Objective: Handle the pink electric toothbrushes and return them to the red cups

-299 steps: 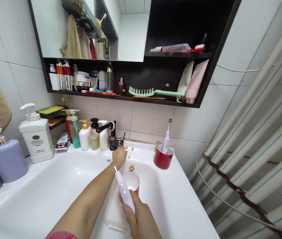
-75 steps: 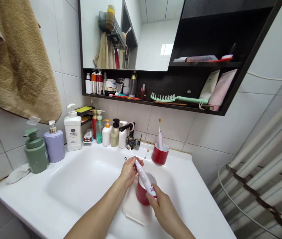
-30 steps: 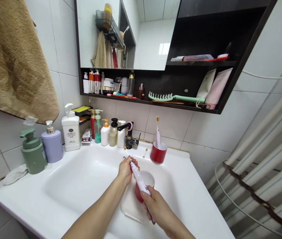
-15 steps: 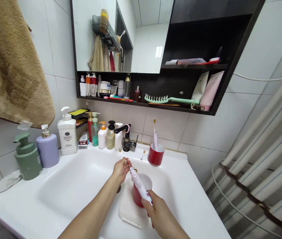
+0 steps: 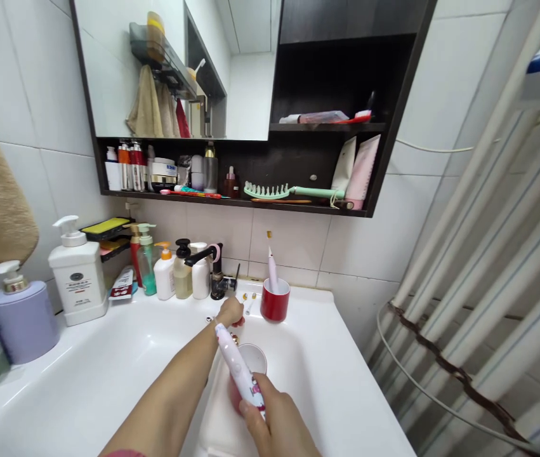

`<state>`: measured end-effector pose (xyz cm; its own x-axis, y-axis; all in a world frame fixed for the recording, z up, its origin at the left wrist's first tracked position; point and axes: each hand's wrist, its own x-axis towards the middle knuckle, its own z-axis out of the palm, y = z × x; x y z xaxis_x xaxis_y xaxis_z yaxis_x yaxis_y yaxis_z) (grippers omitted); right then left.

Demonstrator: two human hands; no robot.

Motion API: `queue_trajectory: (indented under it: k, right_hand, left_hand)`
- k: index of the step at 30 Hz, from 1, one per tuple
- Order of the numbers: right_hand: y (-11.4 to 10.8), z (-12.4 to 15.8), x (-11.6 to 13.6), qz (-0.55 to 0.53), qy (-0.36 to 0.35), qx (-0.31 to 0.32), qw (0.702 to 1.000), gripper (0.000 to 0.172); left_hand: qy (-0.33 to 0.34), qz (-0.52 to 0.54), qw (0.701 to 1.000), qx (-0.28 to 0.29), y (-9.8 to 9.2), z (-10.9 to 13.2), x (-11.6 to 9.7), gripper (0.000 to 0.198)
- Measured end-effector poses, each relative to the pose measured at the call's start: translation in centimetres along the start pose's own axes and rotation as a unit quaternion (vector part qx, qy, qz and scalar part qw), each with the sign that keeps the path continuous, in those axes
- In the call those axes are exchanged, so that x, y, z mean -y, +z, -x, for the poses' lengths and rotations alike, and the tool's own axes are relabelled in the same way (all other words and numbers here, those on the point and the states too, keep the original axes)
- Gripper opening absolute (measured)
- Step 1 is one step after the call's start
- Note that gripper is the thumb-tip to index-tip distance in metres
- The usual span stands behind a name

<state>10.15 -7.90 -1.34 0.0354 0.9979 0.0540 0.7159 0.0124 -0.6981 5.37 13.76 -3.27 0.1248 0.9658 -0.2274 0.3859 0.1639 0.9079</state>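
My right hand (image 5: 276, 419) is wrapped round the lower end of a white electric toothbrush handle (image 5: 236, 362) with a printed pattern; its bare metal tip shows at the top. My left hand (image 5: 231, 312) reaches past it to the sink's back rim, fingers closed on a small toothbrush head (image 5: 245, 297), most of which they hide. Just to the right on the rim lies a second brush head (image 5: 251, 303). Beyond that stands a red cup (image 5: 274, 303) holding a pale pink electric toothbrush (image 5: 272, 266). Another red cup (image 5: 253, 358), partly hidden, is below the handle.
A black faucet (image 5: 219, 279) rises behind my left hand. Several pump bottles (image 5: 165, 273) line the back left of the white sink (image 5: 341, 381). Above hangs a dark mirror cabinet (image 5: 308, 209) with a green hairbrush (image 5: 270, 190). A folding curtain (image 5: 445, 273) is at the right.
My left hand has carried the brush head away from the handle's tip, right and back to the rim beside the other head. The view has shifted right; my right hand keeps its hold.
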Motion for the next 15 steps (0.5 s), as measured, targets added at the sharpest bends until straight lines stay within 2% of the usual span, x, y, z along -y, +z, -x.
queue_trajectory:
  k: [9, 15]
  right_hand:
    - [-0.17, 0.01, 0.81, -0.007, 0.01, -0.008, 1.0, 0.02]
    - [0.09, -0.12, 0.37, -0.015, -0.005, 0.002, 1.0, 0.019]
  left_hand:
    - [0.031, -0.045, 0.998, -0.025, -0.41, -0.71, -0.66, 0.029]
    - [0.031, 0.031, 0.998, -0.039, 0.06, -0.75, -0.16, 0.034]
